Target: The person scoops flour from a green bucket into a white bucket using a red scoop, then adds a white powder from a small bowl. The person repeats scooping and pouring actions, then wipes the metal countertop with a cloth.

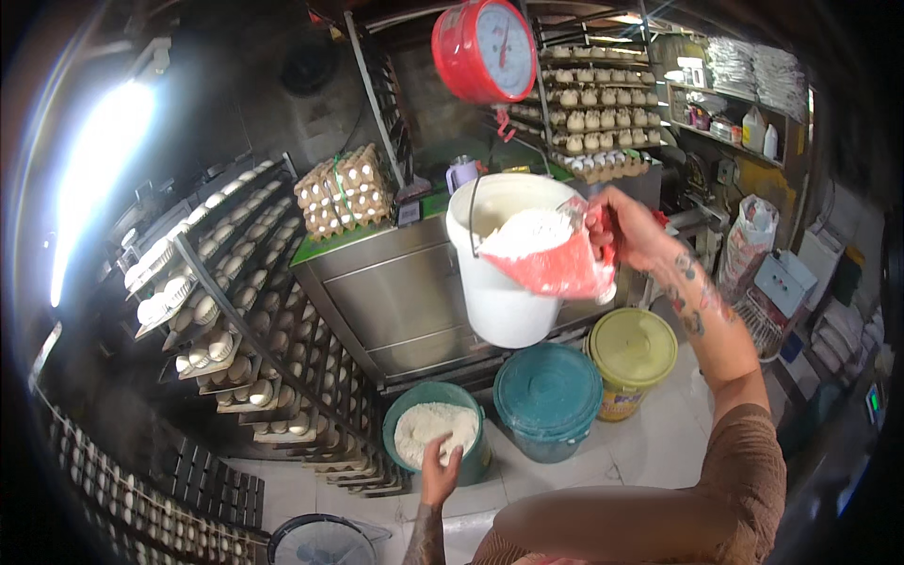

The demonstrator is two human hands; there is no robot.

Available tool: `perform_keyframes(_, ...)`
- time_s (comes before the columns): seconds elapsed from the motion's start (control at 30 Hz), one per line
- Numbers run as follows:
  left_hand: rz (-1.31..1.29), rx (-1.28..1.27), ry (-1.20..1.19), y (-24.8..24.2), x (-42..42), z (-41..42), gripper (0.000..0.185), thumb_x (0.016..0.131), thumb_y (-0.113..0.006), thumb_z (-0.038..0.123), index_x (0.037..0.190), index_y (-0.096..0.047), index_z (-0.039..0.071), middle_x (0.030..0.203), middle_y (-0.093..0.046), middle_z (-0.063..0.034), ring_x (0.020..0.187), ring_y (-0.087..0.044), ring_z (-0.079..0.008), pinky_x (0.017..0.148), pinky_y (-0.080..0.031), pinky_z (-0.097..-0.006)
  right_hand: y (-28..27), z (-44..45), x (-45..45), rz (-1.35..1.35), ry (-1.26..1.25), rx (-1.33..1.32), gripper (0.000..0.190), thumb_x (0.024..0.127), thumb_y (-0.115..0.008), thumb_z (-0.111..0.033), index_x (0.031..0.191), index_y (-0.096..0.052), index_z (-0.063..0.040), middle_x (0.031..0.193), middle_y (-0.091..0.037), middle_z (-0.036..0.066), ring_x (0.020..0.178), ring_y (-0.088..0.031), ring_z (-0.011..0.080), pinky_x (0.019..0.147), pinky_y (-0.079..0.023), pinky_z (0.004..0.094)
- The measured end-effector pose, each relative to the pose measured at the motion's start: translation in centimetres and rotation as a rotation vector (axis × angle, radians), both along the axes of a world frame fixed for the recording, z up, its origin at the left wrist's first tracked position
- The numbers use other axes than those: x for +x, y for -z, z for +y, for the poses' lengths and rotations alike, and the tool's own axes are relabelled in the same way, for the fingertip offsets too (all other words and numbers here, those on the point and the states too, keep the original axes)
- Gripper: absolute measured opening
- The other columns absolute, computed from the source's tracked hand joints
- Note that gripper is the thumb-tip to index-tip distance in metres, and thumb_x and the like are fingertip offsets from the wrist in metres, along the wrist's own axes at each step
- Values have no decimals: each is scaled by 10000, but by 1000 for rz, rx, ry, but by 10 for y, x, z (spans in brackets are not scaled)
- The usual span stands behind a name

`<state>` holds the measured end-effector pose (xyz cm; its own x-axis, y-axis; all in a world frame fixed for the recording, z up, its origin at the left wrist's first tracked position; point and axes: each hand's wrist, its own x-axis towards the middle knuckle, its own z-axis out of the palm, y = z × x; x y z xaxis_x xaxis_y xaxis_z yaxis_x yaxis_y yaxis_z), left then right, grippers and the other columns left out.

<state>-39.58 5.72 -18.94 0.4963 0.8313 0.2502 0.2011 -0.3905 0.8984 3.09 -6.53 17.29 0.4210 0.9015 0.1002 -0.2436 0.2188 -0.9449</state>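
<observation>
My right hand (621, 226) grips a red plastic scoop (558, 265) by its handle end. White powder that looks like flour (533, 229) is heaped in the scoop, which tilts in front of the rim of a white bucket (512, 304). The bucket has a wire handle and is below a red dial hanging scale (484, 53); whether it hangs from the hook cannot be told. Lower down, my left hand (439, 473) is empty, fingers apart, at the near side of a green tub (402, 417) containing off-white powder (417, 427).
A teal lidded bucket (547, 385) and a yellow-green lidded bucket (632, 346) stand on the tiled floor. Left is a tall rack (233, 300) of buns. Egg trays (346, 191) sit on the steel counter (395, 296). A floor fan (321, 544) is at lower left.
</observation>
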Motion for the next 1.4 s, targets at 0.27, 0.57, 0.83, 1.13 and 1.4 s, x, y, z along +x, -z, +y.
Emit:
perform_keyframes(0.27,24,954,-65,-229,214,0,664,910,-804,281,1489,-548,80,1553,-463,-205,1286,-590,-404,1188,-350,-574,-38,75,107,-1206,143,-53,405,977,-655,-461,933,-724,-65,835,-716,83,700,-676,256,620,-519,407)
perform_keyframes(0.57,368,1102,-211,-243,283,-2,620,943,-759,331,1491,-530,151,1485,-486,-154,993,-729,-342,1161,-256,-744,12,130,105,-2245,-111,24,273,730,-825,-396,902,-761,-194,885,-755,85,836,-733,297,763,-554,471)
perform_keyframes(0.83,301,1018,-179,-236,282,-14,622,946,-762,294,1498,-517,145,1510,-463,-136,940,-732,-344,1148,-310,-715,-5,142,104,-1722,-199,107,552,934,-676,-562,1127,-718,-47,1030,-764,159,970,-735,320,859,-572,462)
perform_keyframes(1.13,337,999,-172,-256,276,-7,653,947,-761,293,1521,-494,134,1556,-428,-152,1029,-723,-365,1155,-307,-723,-29,109,115,-1538,107,36,594,1033,-548,-599,1082,-760,-47,1119,-746,188,979,-713,342,911,-554,453)
perform_keyframes(1.4,-52,726,-67,-135,213,22,503,948,-772,222,1401,-611,76,1445,-582,-193,1338,-565,-405,1139,-422,-554,16,7,209,-272,376,199,521,1056,-600,-502,1278,-691,-39,1198,-704,78,1061,-646,176,890,-501,276)
